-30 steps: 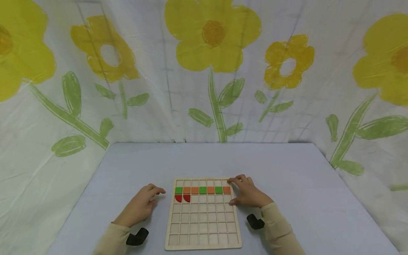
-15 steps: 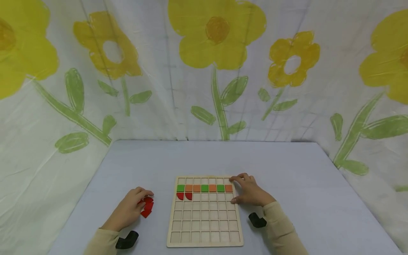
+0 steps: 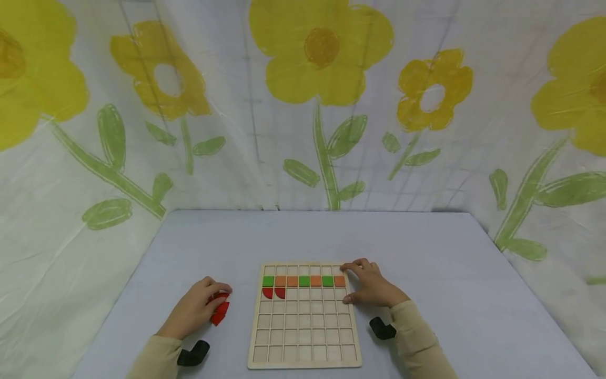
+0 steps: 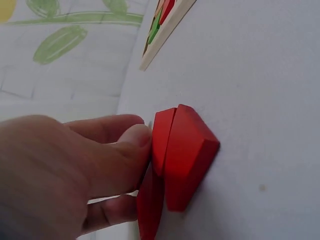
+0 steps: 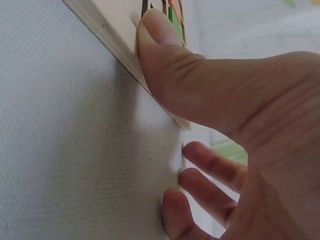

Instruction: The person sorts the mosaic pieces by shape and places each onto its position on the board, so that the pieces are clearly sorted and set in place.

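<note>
My left hand is at a small heap of red quarter-circle pieces, left of the board. Its thumb and index finger pinch a red piece at the far end of the heap. In the left wrist view, the thumb tip lies against the red pieces, which overlap one another. The wooden grid board lies flat. Its second row carries green and orange squares; two red quarter-circles sit in the third row's left cells. My right hand rests at the board's upper right edge, thumb on the rim.
The board's lower rows are bare cells. A pale cloth-covered table extends around it. Behind hangs a white curtain with yellow flowers. A black wrist-worn device sits below each hand.
My left hand has gone from beside the board leftward to the red pieces, uncovering them, and its thumb and index finger have closed in. My right hand stays at the board's edge.
</note>
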A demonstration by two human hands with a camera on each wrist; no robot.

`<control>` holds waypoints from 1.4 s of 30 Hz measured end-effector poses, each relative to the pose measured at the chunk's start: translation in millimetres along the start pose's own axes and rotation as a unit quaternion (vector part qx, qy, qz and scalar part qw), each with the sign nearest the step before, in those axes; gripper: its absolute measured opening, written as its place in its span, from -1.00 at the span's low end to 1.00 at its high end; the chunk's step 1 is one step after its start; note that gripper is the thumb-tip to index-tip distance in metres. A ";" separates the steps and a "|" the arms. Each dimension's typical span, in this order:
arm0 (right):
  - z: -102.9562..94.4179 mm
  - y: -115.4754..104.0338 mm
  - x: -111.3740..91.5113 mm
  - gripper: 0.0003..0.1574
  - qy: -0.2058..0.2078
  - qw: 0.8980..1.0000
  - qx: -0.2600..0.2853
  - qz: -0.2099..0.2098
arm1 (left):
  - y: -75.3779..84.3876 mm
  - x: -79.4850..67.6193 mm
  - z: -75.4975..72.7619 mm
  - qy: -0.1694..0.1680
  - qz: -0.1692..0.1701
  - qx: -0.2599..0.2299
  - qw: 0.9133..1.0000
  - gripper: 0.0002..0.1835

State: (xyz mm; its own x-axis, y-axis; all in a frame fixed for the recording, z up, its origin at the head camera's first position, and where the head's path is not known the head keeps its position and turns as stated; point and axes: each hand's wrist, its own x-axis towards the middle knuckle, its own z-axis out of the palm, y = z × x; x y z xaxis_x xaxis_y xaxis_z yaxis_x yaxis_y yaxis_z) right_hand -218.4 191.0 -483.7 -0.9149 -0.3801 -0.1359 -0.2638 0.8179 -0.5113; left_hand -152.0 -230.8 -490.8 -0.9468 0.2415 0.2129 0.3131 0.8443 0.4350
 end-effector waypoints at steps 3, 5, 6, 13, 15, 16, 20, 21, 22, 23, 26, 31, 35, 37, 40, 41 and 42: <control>0.4 -0.1 0.3 -0.03 -0.003 1.000 -0.001 -0.002 | 1.4 3.4 0.9 -0.008 -0.022 0.002 1.000 -0.83; 0.6 -0.1 0.5 -0.03 -0.004 1.000 -0.003 -0.003 | 2.3 6.3 0.8 -0.012 -0.031 0.004 0.999 -0.87; 0.4 -0.1 0.6 -0.04 -0.004 1.000 -0.004 -0.003 | 2.4 7.9 0.7 -0.014 -0.032 0.003 0.999 -0.88; -2.8 -0.7 -0.1 -0.03 -0.003 1.000 -0.003 -0.001 | -6.4 11.9 -3.8 -0.037 -0.008 -0.009 0.999 -0.66; -3.4 -0.6 -0.2 -0.03 -0.005 1.000 -0.004 0.001 | -9.2 11.2 -5.7 -0.050 0.005 -0.013 0.999 -0.56; -3.6 -0.6 -0.2 -0.03 -0.006 1.000 -0.003 0.002 | -10.3 10.9 -6.3 -0.053 0.008 -0.014 0.998 -0.54; -4.1 -0.5 -0.3 -0.03 -0.008 1.000 0.000 0.005 | -9.4 11.2 -7.0 -0.059 0.002 -0.010 0.998 -0.68; -3.8 -0.2 -0.3 -0.02 -0.007 1.000 0.000 0.005 | -8.1 11.5 -6.9 -0.059 -0.004 -0.009 0.998 -0.72; -3.6 0.1 -0.1 -0.02 -0.007 1.000 -0.001 0.005 | -6.7 11.9 -6.7 -0.058 -0.010 -0.006 0.998 -0.76; -3.4 0.4 0.0 -0.02 -0.007 1.000 -0.002 0.005 | -5.2 12.3 -6.5 -0.058 -0.015 -0.004 0.998 -0.79; -2.4 1.5 0.2 -0.02 -0.006 1.000 -0.003 0.005 | -0.1 14.1 -5.8 -0.057 -0.028 -0.004 0.998 -0.83; -0.3 3.6 0.8 -0.01 -0.007 1.000 0.003 0.008 | 5.4 16.7 -2.5 -0.060 -0.039 -0.001 0.997 -0.83; 0.8 4.4 1.5 -0.01 -0.009 1.000 0.007 0.008 | 8.8 19.0 0.4 -0.066 -0.025 0.010 0.997 -0.79; 0.7 4.4 1.5 -0.01 -0.008 1.000 0.007 0.006 | 11.8 20.3 0.6 -0.066 -0.018 0.020 0.997 -0.77; -0.3 4.1 1.1 -0.02 -0.005 1.000 0.004 0.003 | 17.2 22.3 0.5 -0.070 -0.013 0.035 0.997 -0.75; -0.6 3.6 0.8 -0.02 -0.005 1.000 0.003 0.002 | 19.0 23.0 0.9 -0.073 -0.014 0.040 0.996 -0.75; -1.0 3.0 0.3 -0.02 -0.005 1.000 0.002 0.001 | 20.7 23.6 1.3 -0.077 -0.015 0.045 0.996 -0.76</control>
State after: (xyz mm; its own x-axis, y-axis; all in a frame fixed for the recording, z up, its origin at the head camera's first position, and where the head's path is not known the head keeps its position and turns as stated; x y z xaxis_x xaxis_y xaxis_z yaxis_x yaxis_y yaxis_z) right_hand -219.8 193.7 -484.4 -0.9127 -0.3821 -0.1452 -0.2601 0.8169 -0.5148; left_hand -167.9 -207.1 -477.9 -0.9580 0.2801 0.0620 0.2833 0.8896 0.3582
